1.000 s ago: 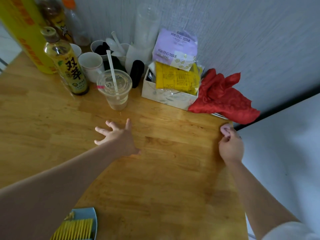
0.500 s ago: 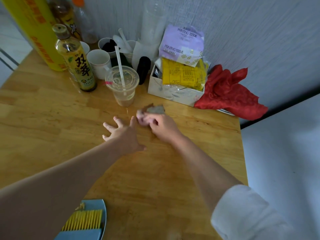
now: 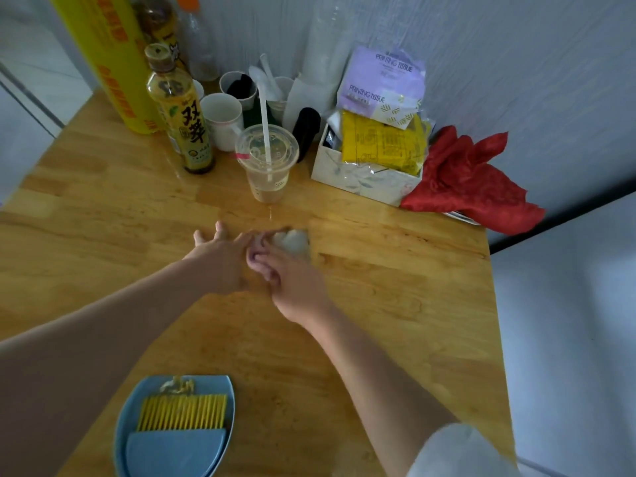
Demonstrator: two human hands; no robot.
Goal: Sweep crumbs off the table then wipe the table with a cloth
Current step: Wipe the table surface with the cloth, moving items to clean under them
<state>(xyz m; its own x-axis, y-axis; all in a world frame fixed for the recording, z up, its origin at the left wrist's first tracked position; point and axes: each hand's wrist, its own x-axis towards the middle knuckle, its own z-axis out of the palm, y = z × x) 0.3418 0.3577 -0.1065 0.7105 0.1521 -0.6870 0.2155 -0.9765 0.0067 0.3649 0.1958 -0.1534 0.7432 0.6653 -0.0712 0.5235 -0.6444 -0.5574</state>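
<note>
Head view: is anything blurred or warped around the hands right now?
Head view: the right hand and the whitish wad it grips are motion-smeared; the left hand is softer too; the tea bottle stays sharp; wide-angle bending tilts the yellow roll at the edge.

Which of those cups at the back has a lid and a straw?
The clear plastic cup, standing nearest the hands: it has a domed lid, a white straw and a little brown drink. The white cups behind it are open-topped.

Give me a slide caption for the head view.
Right hand wipes the wooden table with a pale cloth; left hand rests flat alongside.
</note>
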